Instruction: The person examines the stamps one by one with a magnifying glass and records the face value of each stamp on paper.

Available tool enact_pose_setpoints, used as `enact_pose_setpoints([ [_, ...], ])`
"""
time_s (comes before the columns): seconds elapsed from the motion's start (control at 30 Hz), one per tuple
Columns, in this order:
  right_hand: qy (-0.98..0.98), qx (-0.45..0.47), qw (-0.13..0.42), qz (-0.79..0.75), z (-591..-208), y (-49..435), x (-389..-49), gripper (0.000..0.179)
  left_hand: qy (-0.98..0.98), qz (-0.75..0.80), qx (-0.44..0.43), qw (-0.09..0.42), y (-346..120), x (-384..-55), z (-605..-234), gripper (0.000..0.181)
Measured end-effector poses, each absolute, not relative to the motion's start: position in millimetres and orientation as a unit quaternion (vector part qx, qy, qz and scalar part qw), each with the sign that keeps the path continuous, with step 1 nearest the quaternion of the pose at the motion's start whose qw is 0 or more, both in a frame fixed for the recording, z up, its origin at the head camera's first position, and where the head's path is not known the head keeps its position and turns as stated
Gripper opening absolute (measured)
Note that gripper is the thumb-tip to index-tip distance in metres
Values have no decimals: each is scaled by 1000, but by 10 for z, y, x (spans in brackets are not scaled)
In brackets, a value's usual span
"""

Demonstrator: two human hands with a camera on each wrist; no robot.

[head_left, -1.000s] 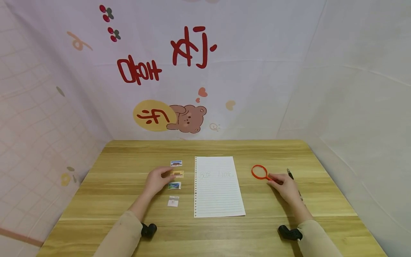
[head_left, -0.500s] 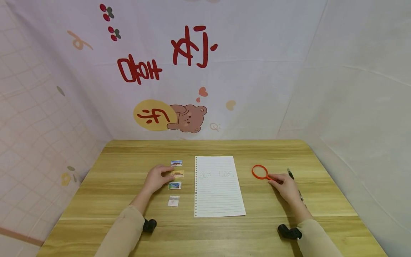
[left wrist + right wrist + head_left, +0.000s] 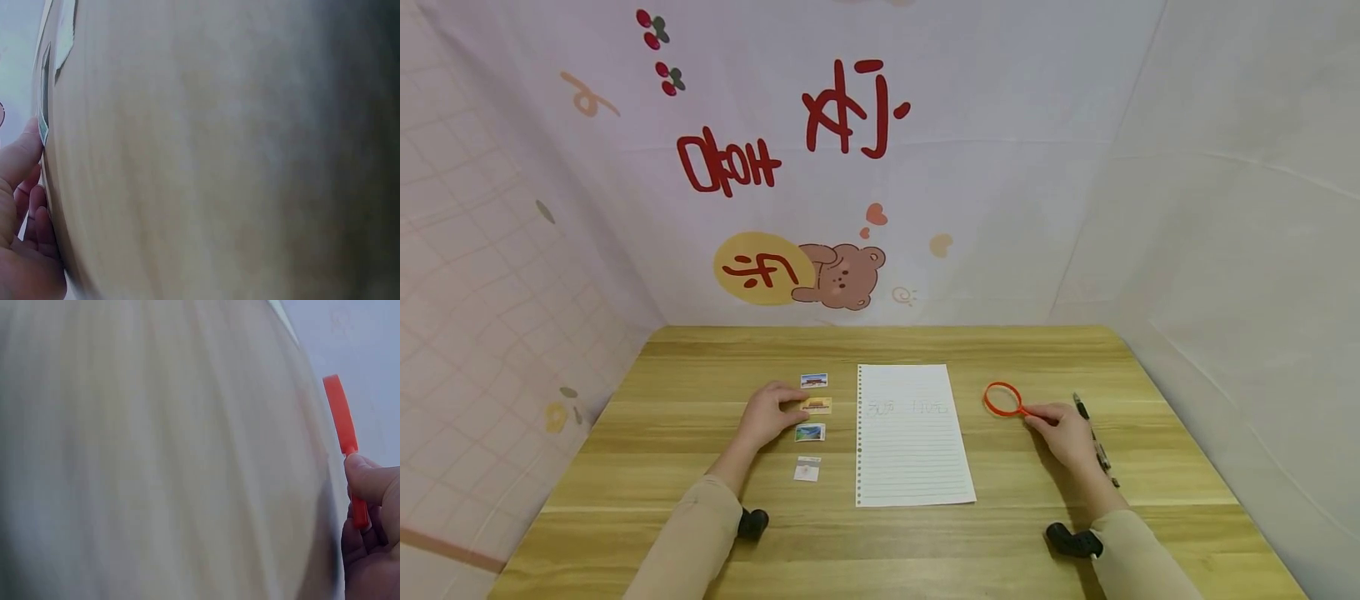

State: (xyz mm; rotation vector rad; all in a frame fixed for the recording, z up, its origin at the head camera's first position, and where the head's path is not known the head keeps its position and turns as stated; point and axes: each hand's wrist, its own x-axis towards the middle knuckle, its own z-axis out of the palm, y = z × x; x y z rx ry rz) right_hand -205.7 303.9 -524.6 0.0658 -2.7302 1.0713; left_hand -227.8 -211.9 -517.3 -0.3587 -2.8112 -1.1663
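Right of the lined sheet [image 3: 916, 458], the right hand [image 3: 1063, 431] has its fingers clamped on the red magnifying glass [image 3: 340, 415]. Left of that lined sheet, the left hand [image 3: 767, 417] touches the yellow stamp [image 3: 820, 406], its fingers apart.

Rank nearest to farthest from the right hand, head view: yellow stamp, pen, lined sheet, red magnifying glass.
From the right hand:
1. Red magnifying glass: in its grip, ring pointing left.
2. Pen: on the table, just right of the hand.
3. Lined sheet: left, beyond the magnifier's ring.
4. Yellow stamp: farther left, past the sheet.
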Motion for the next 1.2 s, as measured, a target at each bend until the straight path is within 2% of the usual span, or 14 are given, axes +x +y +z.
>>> enact_pose_setpoints([
  [0.33,-890,93,108,433,-5052,2123,-2223,13,-910,-397,-117,36,-2119,-2310,-5224,35],
  [0.63,-872,172,115,444,-5048,1339,-2370,17,-903,-410,-121,38,-2143,-2294,-5238,35],
  [0.93,-880,180,104,426,-5076,780,-2379,14,-907,-403,-117,42,-2163,-2307,-5247,34],
  [1.2,-882,189,107,418,-5101,479,-2356,12,-907,-404,-114,35,-2168,-2310,-5255,33],
])
